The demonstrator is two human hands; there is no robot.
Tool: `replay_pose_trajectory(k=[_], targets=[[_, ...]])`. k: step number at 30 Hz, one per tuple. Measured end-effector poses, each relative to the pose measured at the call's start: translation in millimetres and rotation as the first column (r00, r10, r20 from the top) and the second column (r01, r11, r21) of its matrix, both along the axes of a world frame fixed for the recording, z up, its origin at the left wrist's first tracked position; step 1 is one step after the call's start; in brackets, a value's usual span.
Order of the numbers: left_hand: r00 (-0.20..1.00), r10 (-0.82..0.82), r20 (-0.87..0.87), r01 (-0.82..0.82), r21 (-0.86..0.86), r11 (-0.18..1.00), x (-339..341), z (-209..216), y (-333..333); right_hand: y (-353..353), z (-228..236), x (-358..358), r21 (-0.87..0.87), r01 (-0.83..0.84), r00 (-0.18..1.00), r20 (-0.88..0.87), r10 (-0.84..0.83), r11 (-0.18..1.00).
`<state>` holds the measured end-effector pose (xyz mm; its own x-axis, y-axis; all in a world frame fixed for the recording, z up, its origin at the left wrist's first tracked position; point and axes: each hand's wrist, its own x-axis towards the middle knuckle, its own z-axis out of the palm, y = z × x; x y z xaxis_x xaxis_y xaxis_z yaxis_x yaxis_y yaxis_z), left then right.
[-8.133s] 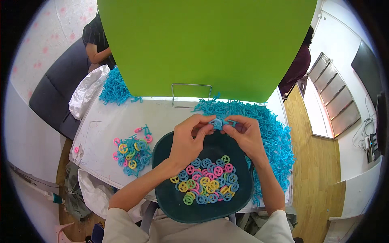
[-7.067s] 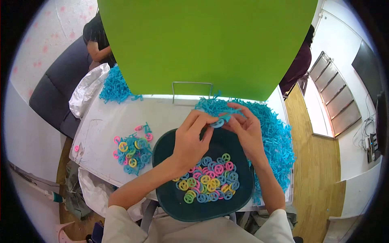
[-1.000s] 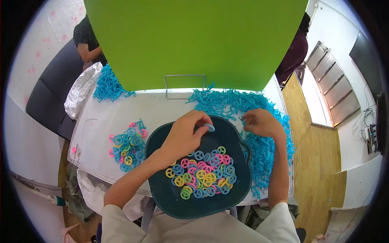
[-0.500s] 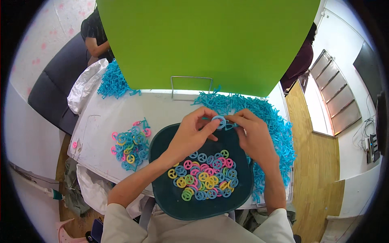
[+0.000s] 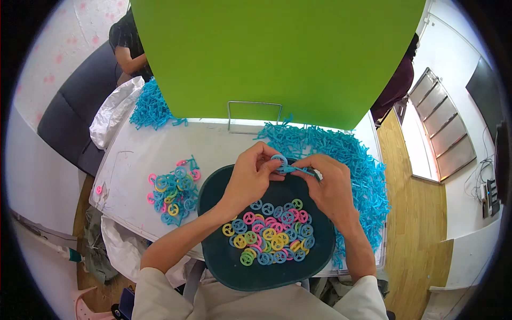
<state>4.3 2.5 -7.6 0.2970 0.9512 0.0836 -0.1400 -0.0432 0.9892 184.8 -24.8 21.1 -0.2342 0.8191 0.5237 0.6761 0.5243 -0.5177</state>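
Note:
Above the far edge of a dark green basin [image 5: 234, 266], my two hands meet. My left hand [image 5: 249, 178] pinches a light blue plastic wheel [image 5: 279, 159] with spokes between thumb and fingers. In my right hand [image 5: 329, 184] is a blue plastic stick piece [image 5: 300, 170], its end at the wheel; whether the two are joined I cannot tell. Pink, yellow, green and blue spoked wheels [image 5: 269, 233] lie loose in the basin below.
A heap of blue stick pieces [image 5: 346, 149] covers the table's right side; another pile [image 5: 151, 106] lies far left. Wheels with sticks [image 5: 173, 192] are gathered left of the basin. A green panel [image 5: 277, 58] and metal wire stand [image 5: 255, 131] are behind. Two people sit beyond the panel.
The wheel has turned and shifted slightly left, and the stick piece now lies against it. My right hand has closed in around the stick. The view has moved very slightly.

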Motion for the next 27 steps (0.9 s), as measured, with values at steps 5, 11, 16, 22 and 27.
replay_pose_trajectory(k=[5,11,16,22,27], targets=[[0.995,0.047,-0.090,-0.040,0.079,0.996,2,2,-4,1,2,0,-0.221,0.029,0.994,-0.093,-0.051,0.975],[0.969,0.084,-0.233,-0.044,0.174,0.984,2,5,-7,4,-4,0,-0.280,-0.021,0.987,-0.160,-0.025,0.960],[0.995,-0.004,-0.099,-0.004,-0.082,0.997,3,-1,1,1,2,-1,-0.307,0.006,0.992,-0.119,-0.045,0.952],[0.979,0.091,-0.181,-0.047,0.230,0.972,4,3,-8,8,-2,6,-0.394,-0.074,0.966,-0.257,-0.033,0.916],[0.997,0.069,-0.035,-0.063,0.154,0.986,3,13,-11,14,-10,11,-0.478,-0.170,0.888,-0.454,-0.077,0.862]])
